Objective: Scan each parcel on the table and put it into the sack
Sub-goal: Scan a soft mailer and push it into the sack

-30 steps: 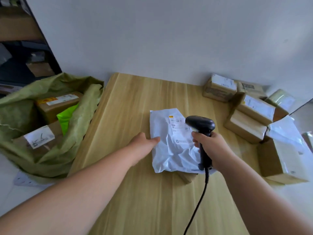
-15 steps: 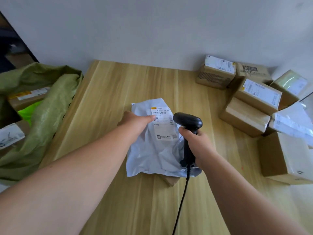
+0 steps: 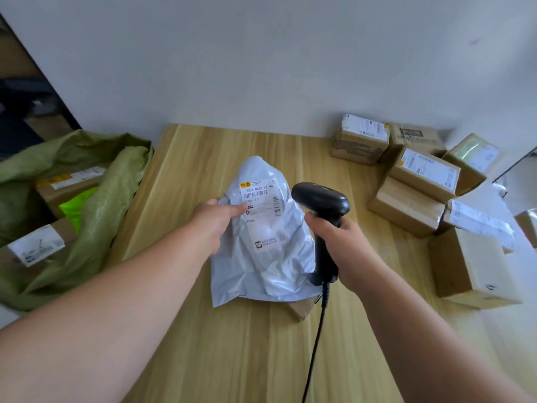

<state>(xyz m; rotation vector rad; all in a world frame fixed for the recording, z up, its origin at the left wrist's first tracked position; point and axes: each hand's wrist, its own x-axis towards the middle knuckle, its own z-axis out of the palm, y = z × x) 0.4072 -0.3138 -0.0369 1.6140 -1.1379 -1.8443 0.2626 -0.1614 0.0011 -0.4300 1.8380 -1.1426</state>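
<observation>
Now the light grey crumpled plastic mailer bag (image 3: 270, 257) is tipped up off the pale wooden table (image 3: 203, 344). A second ago it lay flat; now its top end is raised and the white barcode label (image 3: 261, 196) faces up, right beside the head of the black corded handheld scanner (image 3: 321, 199). Bag's lower edge looks to rest on the table and on a small brown cardboard piece (image 3: 300, 308) poking out underneath. So the scan step is in hand, not confirmed: no beam visible on the label. Meanwhile the left hand (image 3: 216, 219) has shifted from the bag's left edge to beside the label, thumb on the front, fingers hidden behind: a pinch grip. As for the right hand (image 3: 340, 242), fingers are fully wrapped round the scanner handle. The green woven sack (image 3: 116, 181) sits open left of the table with boxes already in it; the brown cardboard boxes (image 3: 421, 173) at right are still waiting, I'd guess
</observation>
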